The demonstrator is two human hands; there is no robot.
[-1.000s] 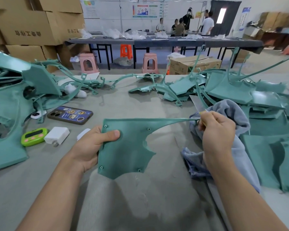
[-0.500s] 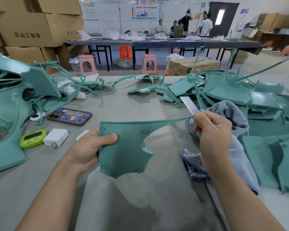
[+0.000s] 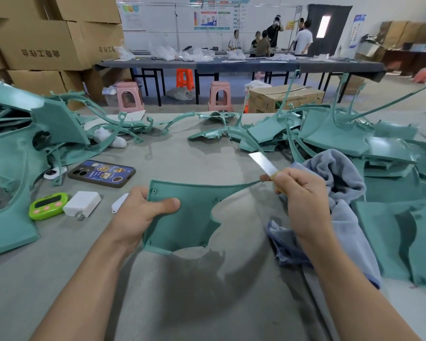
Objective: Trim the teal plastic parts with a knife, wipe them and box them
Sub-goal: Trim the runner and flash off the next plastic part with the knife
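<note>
A flat teal plastic panel with small screw holes and a long thin arm [image 3: 182, 212] is held just above the grey counter [image 3: 207, 303], in front of the person. The left hand [image 3: 143, 215] grips its left edge, thumb pressed on top and fingers curled underneath. The right hand [image 3: 303, 205] is closed around the handle of a knife with a bare silver blade [image 3: 263, 164], and the blade angles up and away from the tip of the panel's thin arm, so this piece looks to be in the trimming stage, at the far end of that arm.

Wiping appears not yet begun on it: the crumpled grey-blue cloth [image 3: 340, 183] lies on the counter under and behind the right wrist, not in either hand. To the right, flat teal pieces lie stacked [image 3: 391, 232], and tangled heaps of teal parts [image 3: 22, 153] cover the left and far side of the counter; which are trimmed cannot be told. No part is visibly boxed; an open cardboard box [image 3: 285, 97] stands beyond the counter. Most of the task seems left. A phone in a dark printed case [image 3: 101, 173] lies nearby.
</note>
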